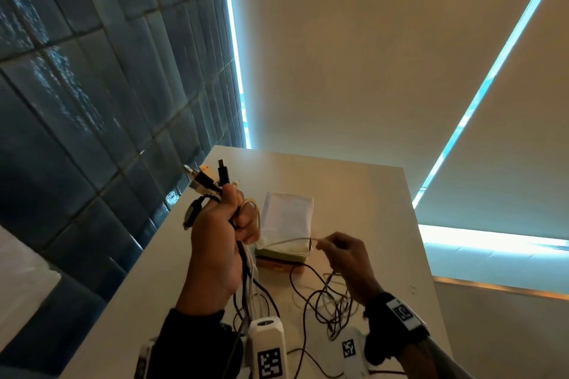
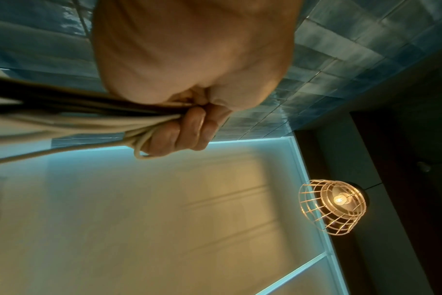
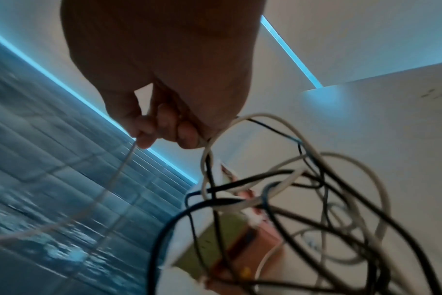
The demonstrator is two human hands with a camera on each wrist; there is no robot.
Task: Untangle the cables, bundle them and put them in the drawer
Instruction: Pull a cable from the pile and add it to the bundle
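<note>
My left hand (image 1: 229, 218) is raised over the white table (image 1: 369, 209) and grips a bunch of black and white cables (image 1: 246, 268); their plugs (image 1: 209, 177) stick up above the fist. In the left wrist view the left hand (image 2: 189, 127) has its fingers curled round the cables (image 2: 76, 117). My right hand (image 1: 335, 248) pinches one thin white cable (image 1: 286, 241) that runs leftward to the left hand. Below it the loose cable tangle (image 1: 326, 301) lies in loops on the table. In the right wrist view the right hand (image 3: 151, 131) pinches the white cable (image 3: 116, 175), with the tangle (image 3: 303, 199) hanging below.
A stack of books with a white pouch (image 1: 288, 221) on top stands at mid-table, just behind the hands. A dark blue tiled wall (image 1: 92, 86) runs along the left. Roller blinds (image 1: 385, 55) hang behind the table. A lit cage lamp (image 2: 333, 205) hangs overhead.
</note>
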